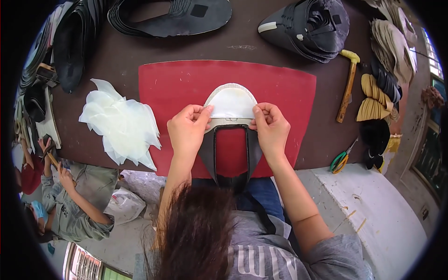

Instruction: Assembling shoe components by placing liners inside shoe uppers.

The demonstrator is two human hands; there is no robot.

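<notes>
worktable (242, 49): dark brown top, spread across the middle of a workshop, with stacks of shoe parts along its far side

white toe piece (231, 103): half-moon shaped, lying on the toe of a shoe upper, over the middle of the red mat, curved edge pointing away from the person

shoe upper (207, 151): black sides with a pale toe rim, its opening showing red beneath; the narrow end reaches the mat's near edge

left hand (189, 128): nearly closed, thumb and forefinger pinching the left corner of the toe, other fingers curled

right hand (270, 128): likewise nearly closed, thumb and fingertips gripping the right corner, remaining fingers folded in

red mat (182, 81): under the work, broad, its far edge bowed

translucent white pieces (119, 121): loose, overlapping heap left of the mat, just touching its edge

hammer (346, 91): right of the mat, yellowish head, wooden handle

scissors (339, 162): green and orange handles, at the table's near right edge

tan pieces (372, 100): fanned stack, just right of the hammer

nested black uppers (305, 30): far right of centre, beyond the mat

co-worker (79, 219): lower left, grey-green clothing, a stick-like tool in the hands

plastic bag (125, 205): white, beside the co-worker
</notes>
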